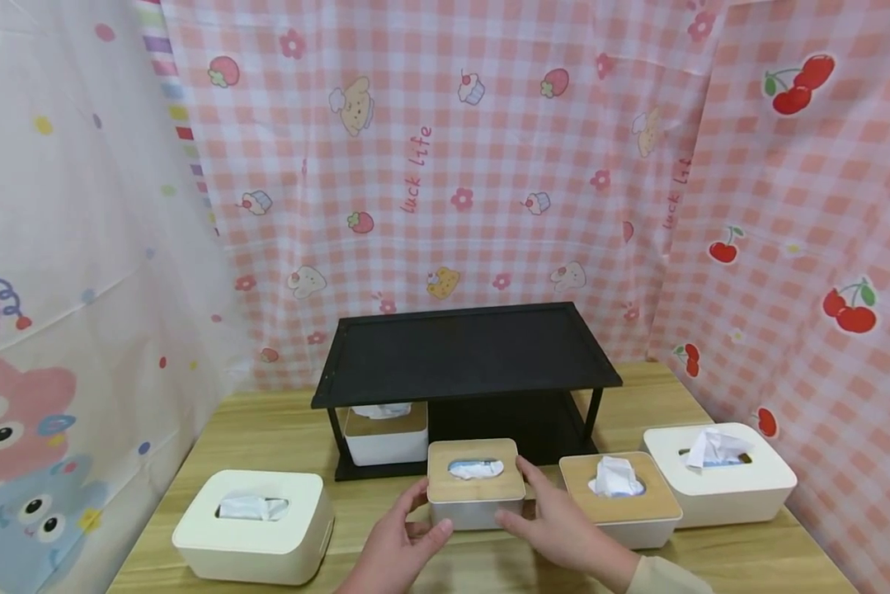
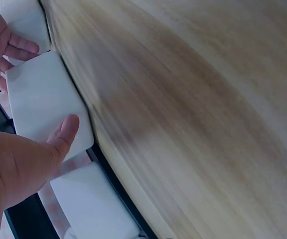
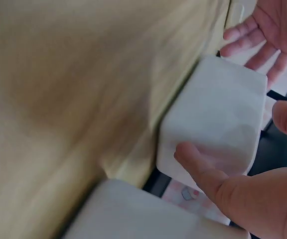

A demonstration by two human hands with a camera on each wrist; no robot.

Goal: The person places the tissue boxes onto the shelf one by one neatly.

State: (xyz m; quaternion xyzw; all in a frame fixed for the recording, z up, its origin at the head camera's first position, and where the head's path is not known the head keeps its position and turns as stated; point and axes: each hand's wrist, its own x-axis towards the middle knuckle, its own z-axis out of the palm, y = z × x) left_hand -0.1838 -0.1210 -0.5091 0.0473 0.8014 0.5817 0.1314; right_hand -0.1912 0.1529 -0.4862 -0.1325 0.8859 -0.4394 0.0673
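Observation:
A tissue box (image 1: 476, 516) with a white body and a wood-look lid stands in front of the black shelf, a tissue lying in its slot. My left hand (image 1: 398, 540) is at the box's left side, its thumb by the front face. On the opposite side is my right hand (image 1: 556, 524), forefinger near the lid's right edge and thumb by the front corner. In the right wrist view the left hand's fingers (image 3: 253, 42) are spread beside the white box (image 3: 215, 117). The left wrist view shows the right hand's fingers (image 2: 21, 47) likewise spread. Whether the thumbs press the box is unclear.
Another wood-lidded tissue box (image 1: 388, 441) sits inside the black shelf (image 1: 467, 351), at its left. One more wood-lidded box (image 1: 630, 532) and a white tissue box (image 1: 734, 495) stand at right. A cream tissue box (image 1: 251, 528) is at left. Patterned curtains (image 1: 445, 165) surround the table.

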